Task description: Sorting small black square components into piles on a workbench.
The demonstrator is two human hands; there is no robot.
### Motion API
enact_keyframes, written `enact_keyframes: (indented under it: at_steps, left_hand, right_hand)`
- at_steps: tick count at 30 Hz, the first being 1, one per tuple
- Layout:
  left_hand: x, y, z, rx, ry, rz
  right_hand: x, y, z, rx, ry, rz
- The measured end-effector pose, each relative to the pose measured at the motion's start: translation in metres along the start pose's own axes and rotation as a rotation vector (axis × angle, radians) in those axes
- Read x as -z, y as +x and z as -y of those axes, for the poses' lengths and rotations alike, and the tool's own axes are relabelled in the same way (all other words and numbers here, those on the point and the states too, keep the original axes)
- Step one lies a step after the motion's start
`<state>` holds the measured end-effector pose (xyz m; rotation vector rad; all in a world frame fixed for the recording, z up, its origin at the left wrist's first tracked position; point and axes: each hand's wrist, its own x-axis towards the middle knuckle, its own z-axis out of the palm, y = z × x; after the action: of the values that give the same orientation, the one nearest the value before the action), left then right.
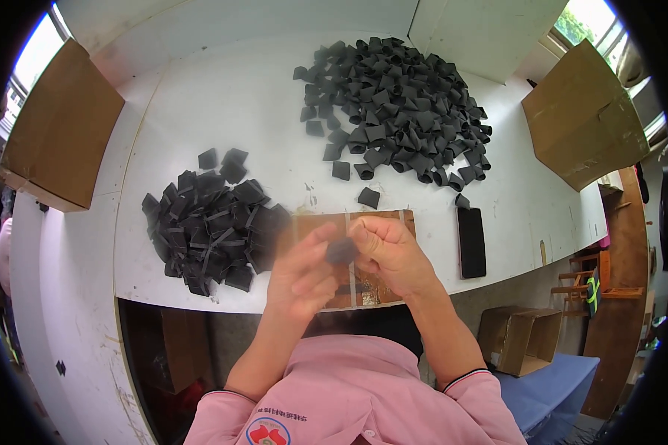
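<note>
Both hands, left hand (304,271) blurred and right hand (390,252), pinch one small black fabric piece (340,252) in their fingers above the brown board (371,222) on the white tabletop (230,111); best kept taut, edges aligned, between the two black piles.

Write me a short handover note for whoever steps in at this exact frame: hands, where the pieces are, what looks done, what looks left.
Left hand and right hand: together they pinch one small black piece over the brown board at the table's near edge; the left hand is blurred.
Done, seemingly: flat pile of black pieces on the left.
Left, seemingly: larger heap of curled black pieces at the far right.
Black flat bar lies right of the board, untouched.
</note>
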<state>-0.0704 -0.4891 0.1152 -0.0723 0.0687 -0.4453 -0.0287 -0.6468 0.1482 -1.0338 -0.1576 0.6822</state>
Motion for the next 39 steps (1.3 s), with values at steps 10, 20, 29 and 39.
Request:
enact_keyframes:
  at_steps: [10,20,29,39]
  left_hand:
    - [-0.017,-0.005,0.013,-0.213,0.604,-0.116]
    - [-0.048,0.005,0.016,-0.8,2.016,0.178]
    - [-0.042,0.007,0.028,-0.825,1.326,-0.134]
    - [-0.045,0.005,0.024,-0.725,0.926,-0.087]
  right_hand:
    - [0.006,0.003,0.0,0.088,-0.212,0.062]
    - [-0.008,-0.025,-0.004,0.746,-0.878,-0.395]
    - [-0.028,-0.021,0.003,0.732,-1.02,-0.352]
    - [-0.036,-0.019,0.002,0.798,-1.061,-0.42]
